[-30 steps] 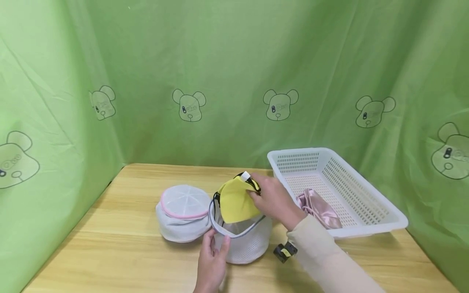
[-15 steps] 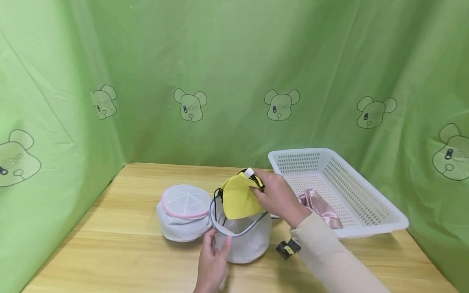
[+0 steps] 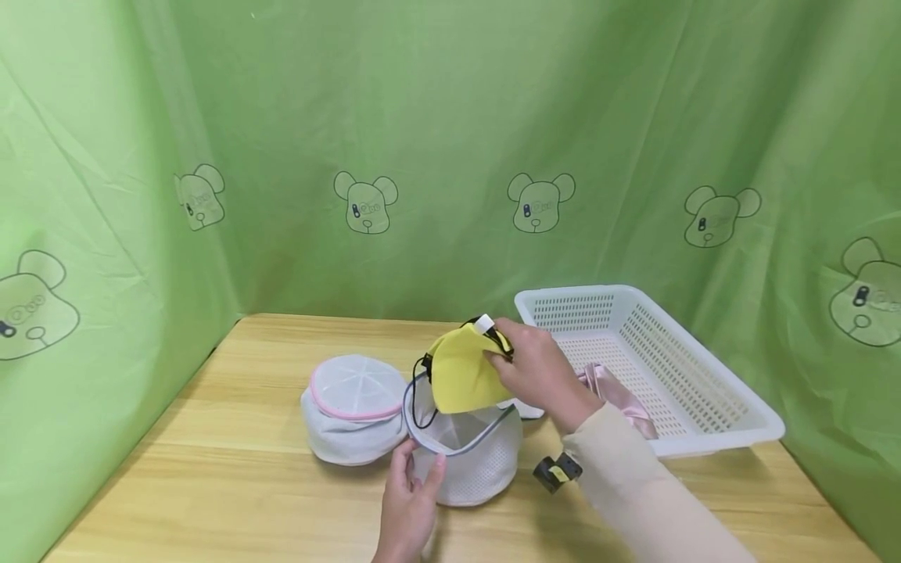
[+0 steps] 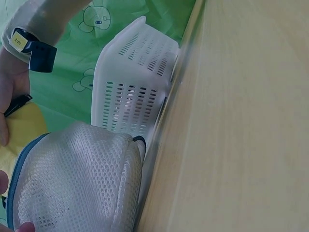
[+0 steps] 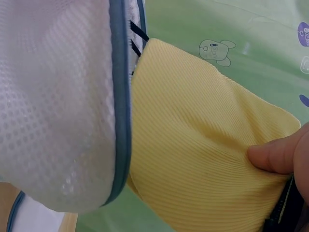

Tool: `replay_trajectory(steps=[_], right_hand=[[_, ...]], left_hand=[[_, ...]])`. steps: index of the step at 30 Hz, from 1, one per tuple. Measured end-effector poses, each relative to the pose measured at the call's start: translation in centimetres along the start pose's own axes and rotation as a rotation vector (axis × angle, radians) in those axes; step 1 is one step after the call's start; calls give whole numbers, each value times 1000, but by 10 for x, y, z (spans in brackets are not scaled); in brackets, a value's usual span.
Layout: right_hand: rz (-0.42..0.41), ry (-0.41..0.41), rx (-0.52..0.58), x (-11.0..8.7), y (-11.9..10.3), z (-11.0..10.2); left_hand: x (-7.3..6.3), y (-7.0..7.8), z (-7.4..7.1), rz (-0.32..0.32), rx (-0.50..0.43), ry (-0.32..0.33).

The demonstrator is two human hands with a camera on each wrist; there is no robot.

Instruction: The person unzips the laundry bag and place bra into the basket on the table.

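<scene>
My right hand pinches a yellow ribbed bra with black straps and a white tag, above the mouth of a white mesh laundry bag. One black strap loop hangs down into the unzipped bag. My left hand holds the bag's near left side, thumb and fingers at its blue-edged rim. In the right wrist view, my thumb presses on the yellow fabric beside the bag's blue edging. Only fingertips of my left hand show in the left wrist view, against the mesh.
Left of the bag stands another white laundry bag with pink trim, touching or nearly touching it. A white perforated basket at the right holds a pink satin item. Green curtains surround the wooden table.
My right hand has lifted the bra up and to the right, so more of the bag's inside shows and the strap hangs free. My left hand has stayed on the bag.
</scene>
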State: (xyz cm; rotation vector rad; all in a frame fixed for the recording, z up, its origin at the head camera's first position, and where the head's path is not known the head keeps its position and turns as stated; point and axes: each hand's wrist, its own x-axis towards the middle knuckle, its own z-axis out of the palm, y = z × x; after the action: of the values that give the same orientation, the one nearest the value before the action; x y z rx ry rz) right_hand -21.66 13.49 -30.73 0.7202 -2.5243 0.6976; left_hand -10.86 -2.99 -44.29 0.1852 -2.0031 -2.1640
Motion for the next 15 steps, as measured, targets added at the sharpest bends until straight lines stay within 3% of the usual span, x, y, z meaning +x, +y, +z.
replay_trajectory(steps=[15], right_hand=[[2, 34, -14, 2, 4, -10]], left_hand=[[0, -1, 0, -2, 4, 0]])
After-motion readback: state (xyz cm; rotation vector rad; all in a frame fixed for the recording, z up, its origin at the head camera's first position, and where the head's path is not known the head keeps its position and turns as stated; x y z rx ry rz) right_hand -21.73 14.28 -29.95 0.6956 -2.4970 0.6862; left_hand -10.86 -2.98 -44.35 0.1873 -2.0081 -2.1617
